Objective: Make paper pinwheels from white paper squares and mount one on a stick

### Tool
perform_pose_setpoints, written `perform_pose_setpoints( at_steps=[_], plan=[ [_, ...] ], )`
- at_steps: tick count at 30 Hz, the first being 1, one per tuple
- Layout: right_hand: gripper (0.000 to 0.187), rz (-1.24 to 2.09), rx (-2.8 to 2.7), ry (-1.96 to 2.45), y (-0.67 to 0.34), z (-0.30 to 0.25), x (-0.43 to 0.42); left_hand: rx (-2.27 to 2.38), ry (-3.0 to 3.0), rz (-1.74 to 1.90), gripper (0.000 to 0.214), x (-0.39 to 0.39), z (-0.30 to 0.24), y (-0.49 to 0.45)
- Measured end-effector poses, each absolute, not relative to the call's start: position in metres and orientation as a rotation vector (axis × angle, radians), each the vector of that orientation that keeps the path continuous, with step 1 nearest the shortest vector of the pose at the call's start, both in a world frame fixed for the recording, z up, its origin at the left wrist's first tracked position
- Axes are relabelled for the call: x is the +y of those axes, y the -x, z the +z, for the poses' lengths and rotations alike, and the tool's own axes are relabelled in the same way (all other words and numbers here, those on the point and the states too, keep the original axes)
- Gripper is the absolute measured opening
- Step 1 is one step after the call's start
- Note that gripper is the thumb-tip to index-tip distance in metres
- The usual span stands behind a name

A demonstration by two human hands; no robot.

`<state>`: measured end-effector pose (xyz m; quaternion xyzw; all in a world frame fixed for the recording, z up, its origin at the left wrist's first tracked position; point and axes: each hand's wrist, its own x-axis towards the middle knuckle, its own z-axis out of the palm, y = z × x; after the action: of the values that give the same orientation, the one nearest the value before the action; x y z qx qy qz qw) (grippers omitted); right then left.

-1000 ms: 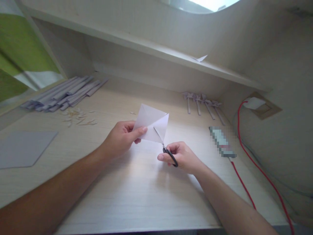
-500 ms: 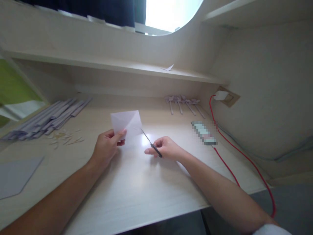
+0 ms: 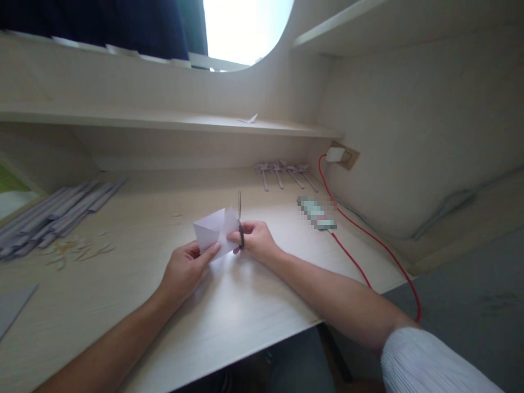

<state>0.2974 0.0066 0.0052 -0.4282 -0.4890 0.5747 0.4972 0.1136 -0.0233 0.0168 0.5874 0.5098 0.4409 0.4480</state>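
Note:
A folded piece of white paper [image 3: 209, 231] is pinched between the thumb and fingers of my left hand [image 3: 184, 271], above the middle of the desk. Creases run across its face. My right hand [image 3: 258, 240] has scissors [image 3: 240, 234] with dark handles hooked on it, their thin blades pointing up and away. The right thumb and fingertips also touch the paper's right edge. Whether the right fingers grip the paper firmly is hard to see.
Rolled paper strips [image 3: 61, 213] lie at the left, beside small scraps [image 3: 77, 248] and a paper sheet [image 3: 14, 308]. Several paper pieces with stems [image 3: 282, 169] rest at the back. A phone [image 3: 317, 212] with a red cable [image 3: 382, 245] lies right; a shelf [image 3: 164, 121] spans behind.
My right hand has moved in to the paper, and the scissors have turned from pointing at its edge to pointing upward. The paper has tilted. The view has swung to the right.

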Motion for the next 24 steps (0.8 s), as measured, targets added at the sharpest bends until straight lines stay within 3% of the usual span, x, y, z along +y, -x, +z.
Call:
perform_pose_setpoints(
  at_steps=[19, 24],
  plan=[
    [0.01, 1.46, -1.192, 1.129, -0.297, 0.001, 0.005, 1.582, -1.292, 0.995, 0.045, -0.023, 0.02, -0.11],
    [0.017, 1.484, -1.281, 1.174, -0.297, 0.0, -0.002, 1.676, -1.343, 0.799, 0.051, -0.018, 0.0, -0.088]
  ],
)
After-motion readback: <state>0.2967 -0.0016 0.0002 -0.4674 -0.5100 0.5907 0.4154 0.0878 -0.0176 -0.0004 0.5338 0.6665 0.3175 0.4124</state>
